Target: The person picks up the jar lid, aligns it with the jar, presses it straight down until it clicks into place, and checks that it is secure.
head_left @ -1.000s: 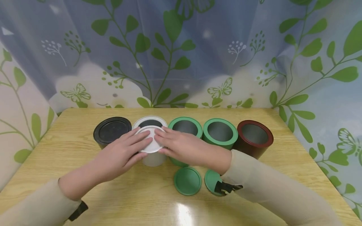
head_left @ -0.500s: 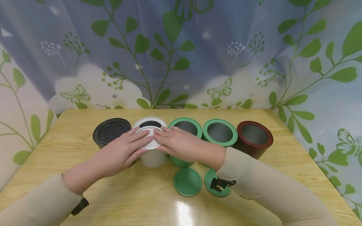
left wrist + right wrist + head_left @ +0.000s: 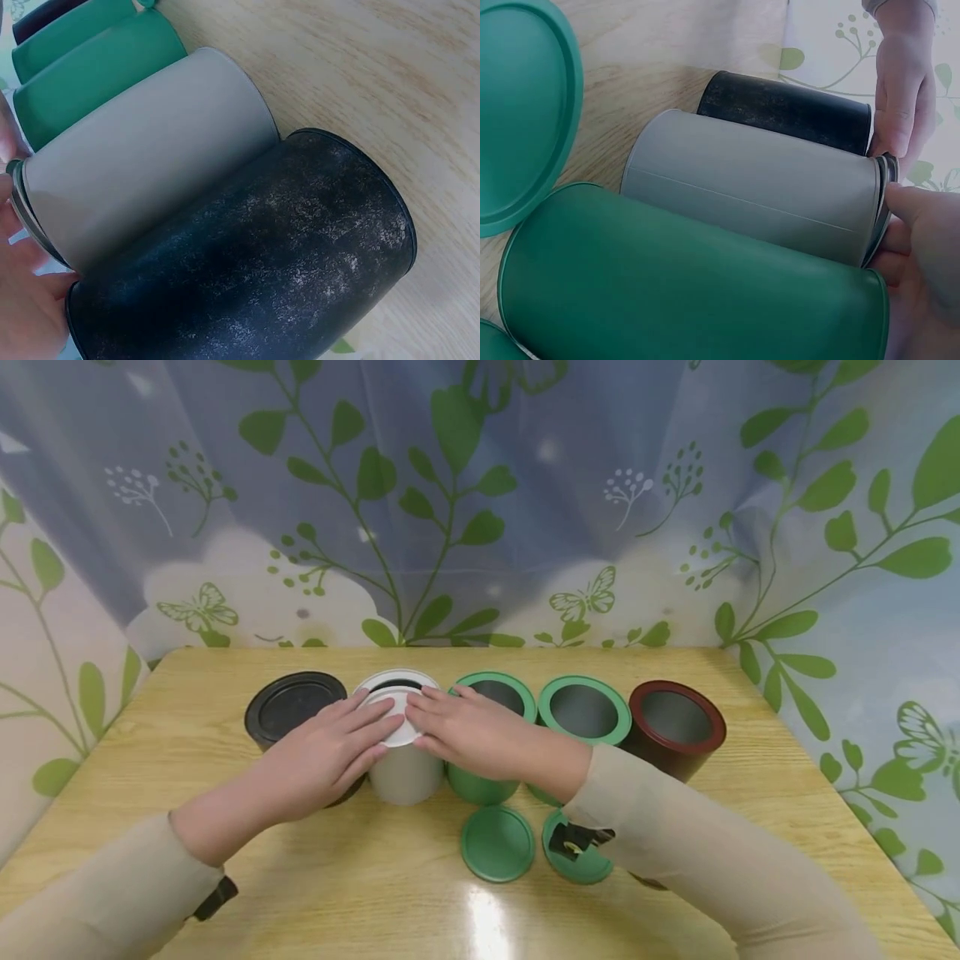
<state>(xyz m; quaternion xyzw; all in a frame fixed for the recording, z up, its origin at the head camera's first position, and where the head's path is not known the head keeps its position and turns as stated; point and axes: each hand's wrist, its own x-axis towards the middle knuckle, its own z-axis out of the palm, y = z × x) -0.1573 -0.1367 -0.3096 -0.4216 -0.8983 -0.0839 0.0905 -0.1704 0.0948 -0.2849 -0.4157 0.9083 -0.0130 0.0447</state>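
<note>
In the head view a white lid (image 3: 402, 732) sits tilted over the mouth of a white can (image 3: 406, 777), its far edge raised off the back rim so a dark gap shows. My left hand (image 3: 322, 753) holds the lid's left side and my right hand (image 3: 483, 733) its right side, fingers laid across the top and thumbs at the near edge. From the right wrist, the lid (image 3: 883, 217) stands slightly apart from the can's rim. The left wrist view shows the grey-white can (image 3: 150, 154) touching the black can (image 3: 255, 262).
A lidded black can (image 3: 288, 706) stands left. Open green cans (image 3: 480, 785) (image 3: 585, 739) and an open dark red can (image 3: 667, 756) stand right. Two green lids (image 3: 498, 845) (image 3: 577, 856) lie in front on the wooden table (image 3: 337, 885). A printed curtain (image 3: 525, 485) hangs behind.
Both hands have moved the white lid away from me and further over the white can, so less of its dark opening shows. The other cans and lids have stayed put.
</note>
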